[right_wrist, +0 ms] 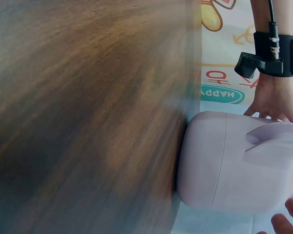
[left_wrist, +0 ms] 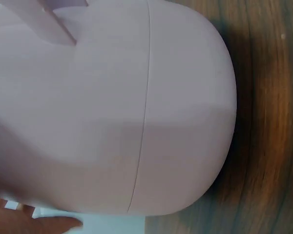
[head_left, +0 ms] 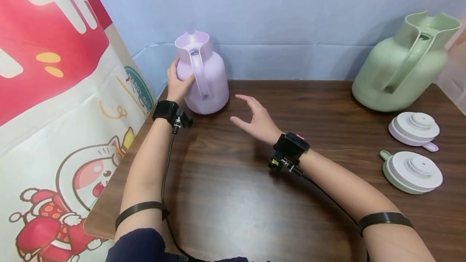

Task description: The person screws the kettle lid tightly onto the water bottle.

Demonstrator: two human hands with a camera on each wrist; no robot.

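A lilac thermos jug (head_left: 212, 78), its top uncovered, stands upright at the back left of the wooden table. My left hand (head_left: 178, 84) holds its left side, thumb in front by the handle and fingers reaching round behind. In the left wrist view the jug's body (left_wrist: 107, 112) fills most of the picture, with a few fingers showing at the lower left. Apart from the jug, to its right, my right hand (head_left: 256, 120) hovers above the table, thumb and fingers spread and holding nothing. Its fingertips also show at the lower right of the right wrist view.
A larger green thermos jug (head_left: 400, 68), also uncovered, stands at the back right. In front of it lie a white lid with a lilac rim (head_left: 415, 128) and one with a green rim (head_left: 413, 173). Pale blue cloth (head_left: 273, 23) hangs behind the table (head_left: 225, 181).
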